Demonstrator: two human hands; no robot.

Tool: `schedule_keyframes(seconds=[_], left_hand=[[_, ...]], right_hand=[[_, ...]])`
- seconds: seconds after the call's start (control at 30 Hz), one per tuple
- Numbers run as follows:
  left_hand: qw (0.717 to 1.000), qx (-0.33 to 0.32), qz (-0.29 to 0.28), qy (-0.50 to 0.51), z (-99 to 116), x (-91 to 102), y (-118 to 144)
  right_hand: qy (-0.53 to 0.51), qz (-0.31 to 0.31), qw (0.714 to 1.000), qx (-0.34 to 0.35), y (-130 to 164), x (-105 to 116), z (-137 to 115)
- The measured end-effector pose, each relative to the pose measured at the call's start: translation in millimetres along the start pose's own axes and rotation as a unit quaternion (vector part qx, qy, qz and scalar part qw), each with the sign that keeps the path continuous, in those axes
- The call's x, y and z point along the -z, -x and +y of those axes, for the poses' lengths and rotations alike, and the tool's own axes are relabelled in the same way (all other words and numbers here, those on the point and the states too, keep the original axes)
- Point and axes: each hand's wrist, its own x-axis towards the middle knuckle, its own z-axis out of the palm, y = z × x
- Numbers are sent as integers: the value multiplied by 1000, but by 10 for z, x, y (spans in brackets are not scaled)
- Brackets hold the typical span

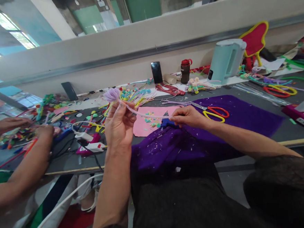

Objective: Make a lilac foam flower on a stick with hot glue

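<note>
A fluffy lilac flower (112,95) that looks made of pipe cleaner stands above my left hand (121,121), whose fingers pinch it just under the head. Its pale lilac stem (148,115) stretches rightward to my right hand (187,117), where thumb and fingertips close on the far end. Below the stem lies a pink sheet (140,128) with small yellow and teal bits on it. A blue glue gun (165,122) rests just beside my right fingertips, partly hidden. Purple cloth (154,152) covers the table edge in front of me.
Red-and-yellow scissors (214,113) lie on the cloth at right. A teal kettle (225,62), a dark bottle (185,71) and a phone (156,72) stand at the back. Power strips (90,146) with cords sit left. A co-worker's hands (42,133) work among colourful pieces farther left.
</note>
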Motion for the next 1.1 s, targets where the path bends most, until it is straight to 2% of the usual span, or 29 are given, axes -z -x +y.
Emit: schedule_keyframes(seconds=[0.1, 0.2, 0.27, 0.33, 0.43, 0.53, 0.63, 0.77, 1.1], left_hand=[[998, 58, 10, 22, -65, -14, -21], [992, 116, -5, 48, -133, -18, 12], [988, 146, -21, 47, -179, 21, 57], [984, 174, -30, 35, -239, 104, 114], [977, 212, -27, 13, -371, 299, 214], [966, 257, -12, -12, -537, 518, 314], [962, 271, 13, -32, -697, 685, 398], [961, 269, 25, -58, -833, 794, 463], [969, 237, 65, -27, -913, 900, 517]], right_hand=[[29, 38, 999, -26, 105, 158, 162], [99, -5, 995, -27, 153, 141, 219], [193, -75, 978, 6, 119, 34, 214], [279, -132, 950, 44, 40, -121, 208], [331, -176, 925, 65, -94, -384, 245], [389, -192, 898, 67, -179, -600, 332], [438, -186, 877, 61, -217, -710, 420], [468, -184, 862, 63, -227, -737, 485], [536, -173, 824, 67, -118, -778, 519]])
